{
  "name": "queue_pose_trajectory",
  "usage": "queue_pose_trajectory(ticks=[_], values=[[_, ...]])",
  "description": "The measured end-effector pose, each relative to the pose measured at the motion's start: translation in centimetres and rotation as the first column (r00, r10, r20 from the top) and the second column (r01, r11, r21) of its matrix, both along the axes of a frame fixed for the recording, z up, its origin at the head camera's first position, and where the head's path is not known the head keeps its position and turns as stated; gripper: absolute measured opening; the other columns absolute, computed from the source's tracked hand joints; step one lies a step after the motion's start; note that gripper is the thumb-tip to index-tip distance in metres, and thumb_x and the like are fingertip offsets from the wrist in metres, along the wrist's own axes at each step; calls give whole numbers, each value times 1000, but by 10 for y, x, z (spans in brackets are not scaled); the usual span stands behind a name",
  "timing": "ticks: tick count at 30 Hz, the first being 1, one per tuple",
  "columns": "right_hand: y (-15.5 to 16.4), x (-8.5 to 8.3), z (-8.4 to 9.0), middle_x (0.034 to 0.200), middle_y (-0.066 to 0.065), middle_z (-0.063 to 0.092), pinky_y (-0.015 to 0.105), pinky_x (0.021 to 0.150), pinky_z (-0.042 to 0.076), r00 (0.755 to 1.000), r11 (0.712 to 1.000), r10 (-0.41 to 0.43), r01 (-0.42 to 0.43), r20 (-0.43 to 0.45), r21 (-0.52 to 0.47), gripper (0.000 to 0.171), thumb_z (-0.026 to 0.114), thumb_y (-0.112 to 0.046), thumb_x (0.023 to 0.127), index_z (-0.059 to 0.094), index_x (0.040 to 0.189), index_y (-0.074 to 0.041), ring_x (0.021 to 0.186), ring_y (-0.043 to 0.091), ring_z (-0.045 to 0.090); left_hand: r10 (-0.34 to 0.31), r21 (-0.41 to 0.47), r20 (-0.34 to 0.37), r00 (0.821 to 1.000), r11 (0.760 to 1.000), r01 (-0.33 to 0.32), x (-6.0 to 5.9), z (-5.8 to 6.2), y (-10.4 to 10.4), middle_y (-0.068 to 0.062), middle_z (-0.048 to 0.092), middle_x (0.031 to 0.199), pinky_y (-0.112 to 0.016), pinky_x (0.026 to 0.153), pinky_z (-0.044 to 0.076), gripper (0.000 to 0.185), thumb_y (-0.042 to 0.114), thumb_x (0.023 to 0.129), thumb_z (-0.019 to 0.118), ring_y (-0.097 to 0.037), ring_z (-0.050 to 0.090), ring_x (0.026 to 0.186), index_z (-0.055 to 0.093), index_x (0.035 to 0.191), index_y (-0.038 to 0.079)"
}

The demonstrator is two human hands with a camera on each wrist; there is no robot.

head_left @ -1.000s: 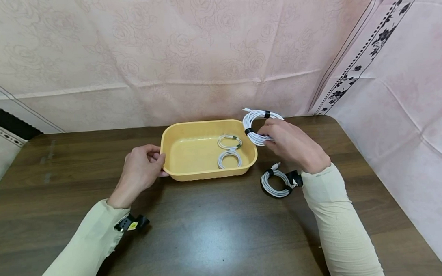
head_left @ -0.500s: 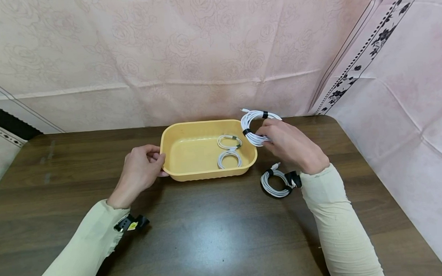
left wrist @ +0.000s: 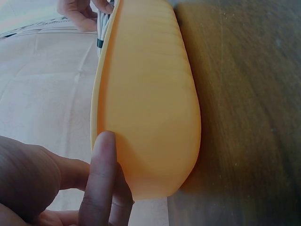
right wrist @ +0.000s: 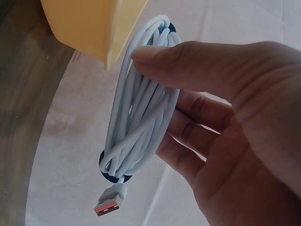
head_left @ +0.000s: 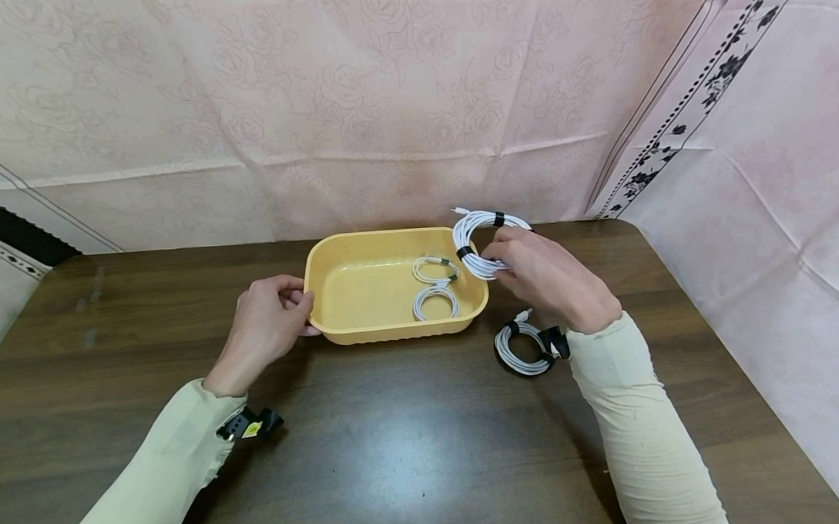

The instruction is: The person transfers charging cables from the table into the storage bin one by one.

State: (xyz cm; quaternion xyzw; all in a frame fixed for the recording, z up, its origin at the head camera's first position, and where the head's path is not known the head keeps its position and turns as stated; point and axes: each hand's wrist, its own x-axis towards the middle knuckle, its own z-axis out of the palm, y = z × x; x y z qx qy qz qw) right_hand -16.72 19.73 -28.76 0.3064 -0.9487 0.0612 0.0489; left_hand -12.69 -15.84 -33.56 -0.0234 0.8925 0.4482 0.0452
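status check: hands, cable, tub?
Left hand grips tub rim. Right hand holds coiled cable above tub's right edge. Path looks clear.

I see bright, even light; glare pools on the table [head_left: 398, 455] near me. Wrist views look soft, perhaps out of focus close-up.

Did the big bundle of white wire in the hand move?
Yes. The big cable coil in the right hand has shifted a little left, further over the right rim of the yellow tub, which stayed put.
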Motion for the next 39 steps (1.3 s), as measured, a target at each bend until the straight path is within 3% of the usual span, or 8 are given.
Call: queue_pose_trajectory(ticks=[39], values=[[-9, 0, -3, 96, 5, 64, 35, 77, 54, 996, 998, 67, -67, -58, -5, 19, 64, 0, 92, 75, 103, -11, 88, 20, 62, -3, 17, 3, 1000, 1000, 3, 0, 0, 0, -20, 63, 104, -32, 69, 66, 36, 14, 103, 54, -12, 71, 69, 58, 131, -8]])
